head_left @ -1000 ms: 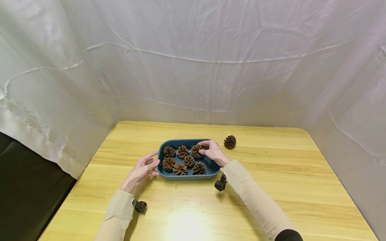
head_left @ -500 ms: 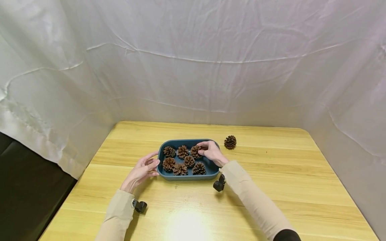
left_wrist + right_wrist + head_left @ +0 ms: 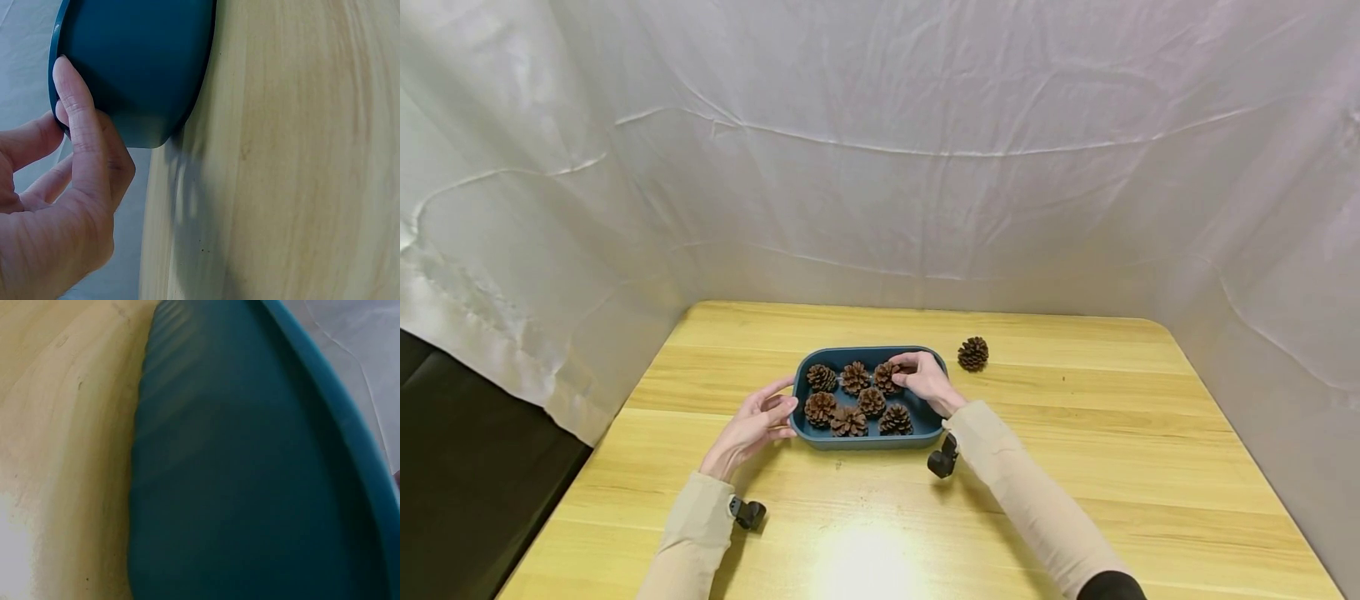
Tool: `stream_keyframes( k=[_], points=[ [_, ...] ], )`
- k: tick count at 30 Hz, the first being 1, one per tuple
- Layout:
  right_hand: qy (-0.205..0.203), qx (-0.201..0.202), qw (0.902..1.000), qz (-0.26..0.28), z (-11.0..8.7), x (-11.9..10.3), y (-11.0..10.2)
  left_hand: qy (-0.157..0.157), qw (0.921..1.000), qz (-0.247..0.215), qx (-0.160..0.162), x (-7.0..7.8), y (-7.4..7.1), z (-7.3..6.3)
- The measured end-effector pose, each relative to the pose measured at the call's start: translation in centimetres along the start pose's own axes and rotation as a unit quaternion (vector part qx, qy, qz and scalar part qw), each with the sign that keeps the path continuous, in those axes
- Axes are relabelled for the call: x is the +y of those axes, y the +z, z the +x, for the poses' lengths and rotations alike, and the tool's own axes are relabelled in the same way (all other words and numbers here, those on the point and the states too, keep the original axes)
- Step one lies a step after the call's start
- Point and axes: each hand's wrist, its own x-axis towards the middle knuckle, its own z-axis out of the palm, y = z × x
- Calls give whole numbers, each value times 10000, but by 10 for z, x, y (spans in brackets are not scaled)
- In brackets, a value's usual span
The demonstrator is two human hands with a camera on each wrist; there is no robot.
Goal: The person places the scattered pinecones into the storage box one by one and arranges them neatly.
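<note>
A dark blue oblong container (image 3: 865, 443) stands on the table with several brown pine cones (image 3: 820, 408) in it. At its left end my left hand (image 3: 752, 429) holds the rim; in the left wrist view the curled fingers of that hand (image 3: 75, 187) lie against the container's outer wall (image 3: 137, 62). My right hand (image 3: 927, 381) reaches over the rim and pinches a pine cone (image 3: 886, 377) in the back row, partly covering it. In the right wrist view the container's side wall (image 3: 231, 456) fills most of the frame, and the hand is nearly all hidden.
One loose pine cone (image 3: 973, 354) lies on the wooden table (image 3: 1112, 442), behind and right of the container. A pale curtain (image 3: 917, 167) hangs around the back and sides. A dark surface (image 3: 467, 475) shows beyond the table's left edge.
My right wrist and forearm have shifted slightly left, with the fingers still at the same pine cone. The left hand and the container look nearly unmoved.
</note>
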Motion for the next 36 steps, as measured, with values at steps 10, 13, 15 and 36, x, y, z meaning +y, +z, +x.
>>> stream_keyframes(
  k=[10,13,15,36],
  points=[
    [57,97,9999,-109,-1,-1,2,19,10000,-18,-1,0,0,0],
    [69,107,9998,-133,-1,-1,3,23,10000,-19,2,0,0,0],
    [55,107,9998,-125,-1,0,3,28,10000,15,21,-1,0,0],
    [-33,206,9994,-278,-3,-3,2,62,9999,84,43,-2,-1,0]
  ],
)
